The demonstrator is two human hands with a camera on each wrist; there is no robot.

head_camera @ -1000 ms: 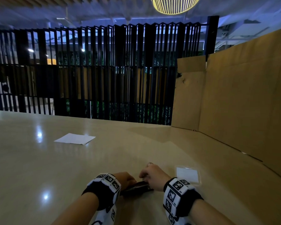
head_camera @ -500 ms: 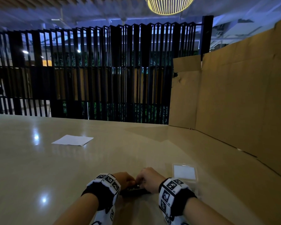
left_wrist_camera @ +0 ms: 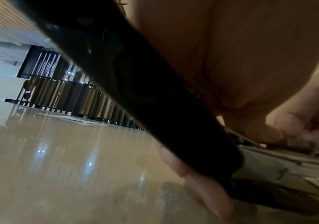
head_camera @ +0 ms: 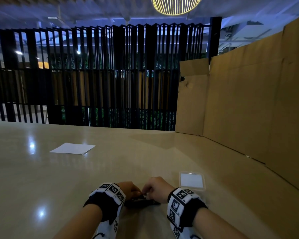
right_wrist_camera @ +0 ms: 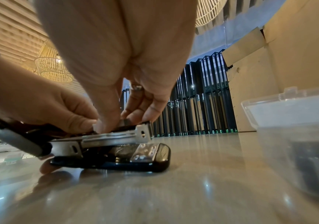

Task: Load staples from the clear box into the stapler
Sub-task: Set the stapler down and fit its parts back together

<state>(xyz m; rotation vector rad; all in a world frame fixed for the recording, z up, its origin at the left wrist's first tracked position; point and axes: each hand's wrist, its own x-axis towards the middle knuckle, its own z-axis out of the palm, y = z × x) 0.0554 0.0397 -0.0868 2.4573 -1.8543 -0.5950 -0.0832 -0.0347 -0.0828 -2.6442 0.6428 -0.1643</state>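
A black stapler [right_wrist_camera: 116,162] lies on the table with its top cover [left_wrist_camera: 135,91] swung up and its metal magazine [right_wrist_camera: 112,139] exposed. My left hand [head_camera: 136,193] grips the raised cover, fingertips [left_wrist_camera: 202,186] touching the table under it. My right hand [head_camera: 146,194] pinches a short strip of staples [right_wrist_camera: 125,121] right at the magazine's front end. In the left wrist view the staples [left_wrist_camera: 298,142] sit under the right fingertips, on the magazine. The clear box [head_camera: 192,181] stands just right of my right wrist with its lid shut.
A white sheet of paper [head_camera: 72,148] lies farther out on the left of the glossy beige table [head_camera: 41,178]. A cardboard wall [head_camera: 248,109] borders the table on the right. Black vertical slats [head_camera: 102,75] stand beyond the far edge.
My right hand has moved left onto the stapler's open magazine, closing the gap to my left hand. The left hand, stapler and clear box stay in place.
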